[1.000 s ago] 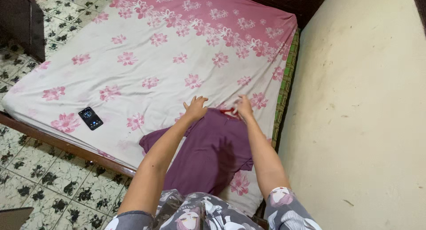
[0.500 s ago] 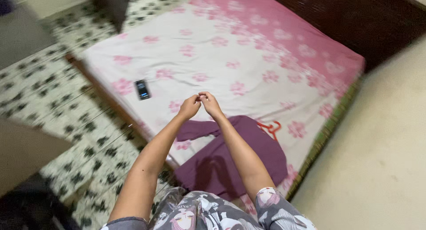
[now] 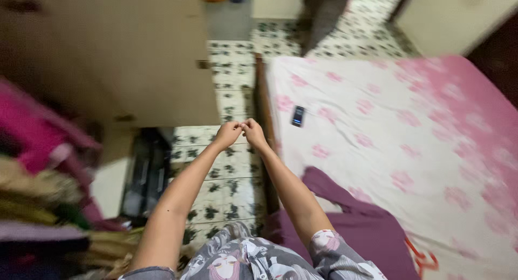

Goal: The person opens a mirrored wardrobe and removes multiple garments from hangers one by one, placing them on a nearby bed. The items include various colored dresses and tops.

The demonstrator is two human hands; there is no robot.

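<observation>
Meeting fingertips out over the floor, purple garment back by the body

Hovering above the patterned tile floor (image 3: 229, 177), the left hand (image 3: 227, 134) and right hand (image 3: 253, 133) touch at the fingertips, loosely curled; whether anything small is pinched between them cannot be told. Taking the bed's wooden edge (image 3: 264, 145) as landmark, both hands sit just to its floor side. The purple garment (image 3: 356, 226) lies on the bed side, near the right elbow, its long axis running across the flowered sheet (image 3: 410, 123) toward a red hanger (image 3: 423, 258). The right arm is nearer. A phone (image 3: 298, 116) lies just beyond the edge; a wardrobe (image 3: 135, 53) bounds the floor strip
</observation>
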